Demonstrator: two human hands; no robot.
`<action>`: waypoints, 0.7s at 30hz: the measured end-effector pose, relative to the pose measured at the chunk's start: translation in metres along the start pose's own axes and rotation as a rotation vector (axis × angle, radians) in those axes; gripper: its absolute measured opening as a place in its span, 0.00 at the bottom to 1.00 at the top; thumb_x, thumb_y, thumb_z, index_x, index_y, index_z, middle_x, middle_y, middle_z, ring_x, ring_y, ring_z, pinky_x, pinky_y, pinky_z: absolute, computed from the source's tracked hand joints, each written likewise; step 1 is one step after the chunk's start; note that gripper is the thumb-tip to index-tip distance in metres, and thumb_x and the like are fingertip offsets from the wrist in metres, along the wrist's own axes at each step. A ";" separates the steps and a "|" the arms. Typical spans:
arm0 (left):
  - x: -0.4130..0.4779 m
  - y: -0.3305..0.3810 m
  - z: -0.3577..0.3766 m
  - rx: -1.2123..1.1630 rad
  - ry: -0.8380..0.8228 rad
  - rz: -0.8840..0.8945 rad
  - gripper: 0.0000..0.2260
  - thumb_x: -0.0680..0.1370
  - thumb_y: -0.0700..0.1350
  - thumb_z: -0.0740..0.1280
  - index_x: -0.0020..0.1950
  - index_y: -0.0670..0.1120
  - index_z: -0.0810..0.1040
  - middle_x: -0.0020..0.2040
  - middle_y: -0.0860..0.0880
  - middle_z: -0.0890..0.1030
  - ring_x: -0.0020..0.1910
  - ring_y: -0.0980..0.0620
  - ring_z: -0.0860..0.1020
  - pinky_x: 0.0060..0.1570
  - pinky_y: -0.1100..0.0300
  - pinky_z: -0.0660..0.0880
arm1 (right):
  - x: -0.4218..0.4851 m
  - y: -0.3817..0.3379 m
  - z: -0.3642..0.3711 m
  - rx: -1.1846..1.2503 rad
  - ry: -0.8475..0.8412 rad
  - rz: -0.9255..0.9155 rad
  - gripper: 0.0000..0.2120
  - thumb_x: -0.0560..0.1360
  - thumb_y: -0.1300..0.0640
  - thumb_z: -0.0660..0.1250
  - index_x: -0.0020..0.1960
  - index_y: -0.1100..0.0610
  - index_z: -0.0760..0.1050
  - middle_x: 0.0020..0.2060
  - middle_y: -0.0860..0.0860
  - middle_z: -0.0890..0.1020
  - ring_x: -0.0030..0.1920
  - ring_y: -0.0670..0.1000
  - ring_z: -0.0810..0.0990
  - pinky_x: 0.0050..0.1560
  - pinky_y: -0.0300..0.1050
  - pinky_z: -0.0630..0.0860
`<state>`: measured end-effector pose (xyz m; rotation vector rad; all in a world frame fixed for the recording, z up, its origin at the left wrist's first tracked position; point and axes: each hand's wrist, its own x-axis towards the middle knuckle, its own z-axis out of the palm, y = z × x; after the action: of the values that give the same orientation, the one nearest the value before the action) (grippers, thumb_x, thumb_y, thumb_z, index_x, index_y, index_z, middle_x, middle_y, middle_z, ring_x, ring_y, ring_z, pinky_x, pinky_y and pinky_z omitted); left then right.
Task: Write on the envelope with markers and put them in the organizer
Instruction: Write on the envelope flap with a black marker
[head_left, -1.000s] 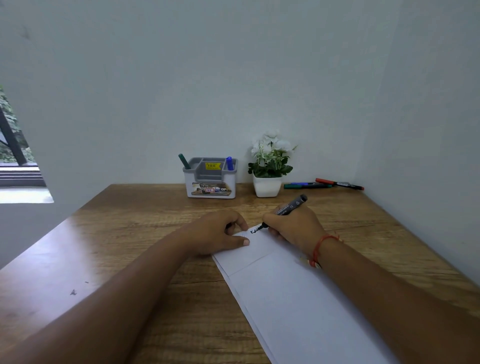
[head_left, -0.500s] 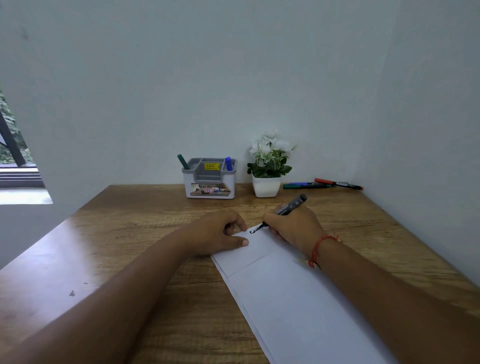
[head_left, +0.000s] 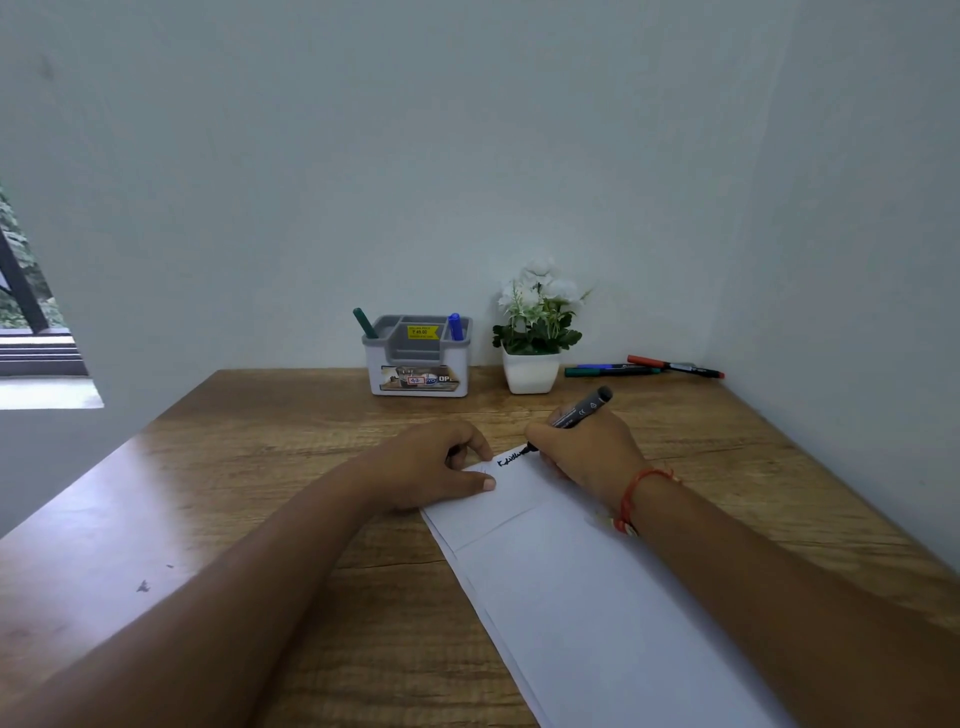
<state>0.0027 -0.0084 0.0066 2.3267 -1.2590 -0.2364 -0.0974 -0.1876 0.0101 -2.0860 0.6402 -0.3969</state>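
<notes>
We see the envelope (head_left: 587, 587) lying flat on the tabletop (head_left: 270, 519), running slantwise from the near edge toward the middle. Its far end, with the flap fold across it, sits between our two hands. We judge the slant suits the writing arm: the line of script runs square to the right forearm.

Left hand (head_left: 436, 467): curled, knuckles up, thumb pressed flat on the envelope's far left corner. It grips nothing; we read it as a hold-down so the paper does not skid under the nib.

Right hand (head_left: 587, 452): fingers closed around the black marker (head_left: 579, 413) in a pen grip, heel resting on the envelope. The nib touches the paper at the end of a short black scrawl (head_left: 511, 460) near the far edge. The barrel tilts up and away to the right, cap end clear of the hand. Writing step is in hand, we judge, with little of the line down yet. A red thread band (head_left: 641, 488) circles that wrist.

Beyond the hands the wood is bare up to the back edge. There the organizer (head_left: 418, 364) stands against the wall, a green marker (head_left: 365, 323) leaning out of its left compartment and a blue marker (head_left: 455, 327) upright in its right one. Just right of it stands a white potted plant (head_left: 532, 332).

In the far right corner three loose markers (head_left: 644, 366), green, blue and red, lie on the tabletop, apparently not yet sorted.
</notes>
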 end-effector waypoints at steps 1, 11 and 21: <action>0.000 0.000 0.000 0.000 0.000 0.000 0.13 0.75 0.54 0.71 0.59 0.55 0.76 0.40 0.56 0.73 0.38 0.59 0.70 0.39 0.66 0.67 | 0.000 0.000 -0.001 -0.004 0.001 -0.004 0.09 0.70 0.51 0.68 0.39 0.56 0.77 0.31 0.52 0.81 0.29 0.48 0.76 0.31 0.39 0.71; -0.001 0.002 -0.001 -0.008 0.001 -0.003 0.14 0.76 0.53 0.71 0.60 0.53 0.77 0.41 0.56 0.73 0.37 0.59 0.70 0.38 0.67 0.66 | 0.002 0.000 -0.001 -0.011 0.000 0.011 0.09 0.72 0.51 0.67 0.38 0.55 0.75 0.27 0.48 0.79 0.22 0.42 0.74 0.25 0.34 0.67; -0.001 0.000 0.000 -0.009 0.003 -0.009 0.14 0.75 0.54 0.71 0.60 0.54 0.77 0.42 0.55 0.73 0.38 0.60 0.70 0.39 0.68 0.68 | 0.004 0.007 -0.015 0.085 0.027 -0.046 0.09 0.69 0.54 0.71 0.32 0.55 0.76 0.27 0.48 0.80 0.27 0.46 0.76 0.31 0.40 0.73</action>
<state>0.0027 -0.0077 0.0066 2.3244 -1.2437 -0.2413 -0.1038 -0.2036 0.0127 -2.0207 0.5827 -0.4715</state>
